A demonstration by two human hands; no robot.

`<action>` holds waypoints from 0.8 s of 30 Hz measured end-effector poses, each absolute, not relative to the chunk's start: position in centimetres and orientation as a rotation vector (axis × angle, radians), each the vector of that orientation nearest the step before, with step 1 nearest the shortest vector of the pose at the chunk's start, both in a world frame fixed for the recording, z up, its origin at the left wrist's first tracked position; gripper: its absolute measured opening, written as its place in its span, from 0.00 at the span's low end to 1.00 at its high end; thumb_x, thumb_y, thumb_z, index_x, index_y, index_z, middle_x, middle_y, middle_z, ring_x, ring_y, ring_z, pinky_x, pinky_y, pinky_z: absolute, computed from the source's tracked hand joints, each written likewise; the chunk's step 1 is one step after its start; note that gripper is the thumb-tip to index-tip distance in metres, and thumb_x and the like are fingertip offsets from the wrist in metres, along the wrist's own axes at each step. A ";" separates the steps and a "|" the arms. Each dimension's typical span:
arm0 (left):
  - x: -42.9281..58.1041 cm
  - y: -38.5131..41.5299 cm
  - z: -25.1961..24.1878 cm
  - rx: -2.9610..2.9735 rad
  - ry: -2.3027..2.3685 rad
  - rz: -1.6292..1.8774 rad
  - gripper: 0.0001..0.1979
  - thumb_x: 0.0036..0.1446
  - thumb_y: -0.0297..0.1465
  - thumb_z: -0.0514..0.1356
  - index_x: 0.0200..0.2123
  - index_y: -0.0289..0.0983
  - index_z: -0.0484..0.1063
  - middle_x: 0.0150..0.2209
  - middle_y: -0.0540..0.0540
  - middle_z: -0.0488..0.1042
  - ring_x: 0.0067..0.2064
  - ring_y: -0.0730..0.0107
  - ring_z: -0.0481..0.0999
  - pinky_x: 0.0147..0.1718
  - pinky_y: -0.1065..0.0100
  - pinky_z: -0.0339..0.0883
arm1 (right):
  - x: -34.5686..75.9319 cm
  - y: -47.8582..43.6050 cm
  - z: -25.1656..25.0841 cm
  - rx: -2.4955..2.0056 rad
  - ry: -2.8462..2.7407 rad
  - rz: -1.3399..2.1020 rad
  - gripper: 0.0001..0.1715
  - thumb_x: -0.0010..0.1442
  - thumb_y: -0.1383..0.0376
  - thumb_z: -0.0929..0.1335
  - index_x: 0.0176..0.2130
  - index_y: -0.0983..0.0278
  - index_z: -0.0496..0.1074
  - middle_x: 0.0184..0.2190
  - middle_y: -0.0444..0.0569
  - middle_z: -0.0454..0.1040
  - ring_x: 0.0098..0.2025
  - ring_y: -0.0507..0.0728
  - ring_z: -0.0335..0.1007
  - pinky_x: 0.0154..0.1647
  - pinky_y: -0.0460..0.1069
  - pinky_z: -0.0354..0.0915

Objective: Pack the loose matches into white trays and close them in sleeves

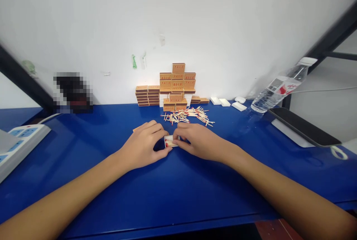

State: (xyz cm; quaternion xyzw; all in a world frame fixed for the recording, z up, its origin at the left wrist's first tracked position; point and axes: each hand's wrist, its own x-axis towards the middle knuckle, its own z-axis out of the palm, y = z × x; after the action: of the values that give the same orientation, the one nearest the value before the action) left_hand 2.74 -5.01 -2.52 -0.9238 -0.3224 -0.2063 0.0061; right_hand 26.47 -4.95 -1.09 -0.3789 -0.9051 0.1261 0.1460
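Observation:
A small white matchbox tray (169, 137) with red-headed matches (169, 143) in it sits between my hands on the blue table. My left hand (146, 143) grips the tray's left end, its thumb along the near side and its fingers at the far side. My right hand (195, 139) is curled over the right end, with thumb and fingertips pinched on the matches inside. The right end of the tray is partly hidden by these fingers. Just beyond lies a heap of loose matches (180, 115). An orange edge (135, 129) peeks out behind my left hand.
Against the wall stand stacked matchboxes (177, 83), with another stack (147, 96) to their left. White trays (224, 102) lie to the right. Farther right are a tilted water bottle (279, 87) and a black phone-like slab (302, 126). A power strip (33, 139) sits at left.

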 end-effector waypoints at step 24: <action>3.2 -5.3 -2.3 -2.970 -0.996 -0.710 0.10 0.65 0.36 0.63 0.45 0.38 0.78 0.41 0.44 0.80 0.44 0.59 0.77 0.43 0.57 0.71 | 38.2 1.7 0.5 -1.828 -2.463 0.430 0.09 0.62 0.60 0.71 0.39 0.64 0.77 0.36 0.52 0.79 0.33 0.56 0.72 0.35 0.50 0.63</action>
State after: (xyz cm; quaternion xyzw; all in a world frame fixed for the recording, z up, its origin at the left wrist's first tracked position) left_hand 3.19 -5.31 -2.32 -0.9241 -0.3098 -0.2209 -0.0350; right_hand 38.18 1.73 0.48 -0.5900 -0.7951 0.1387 0.0222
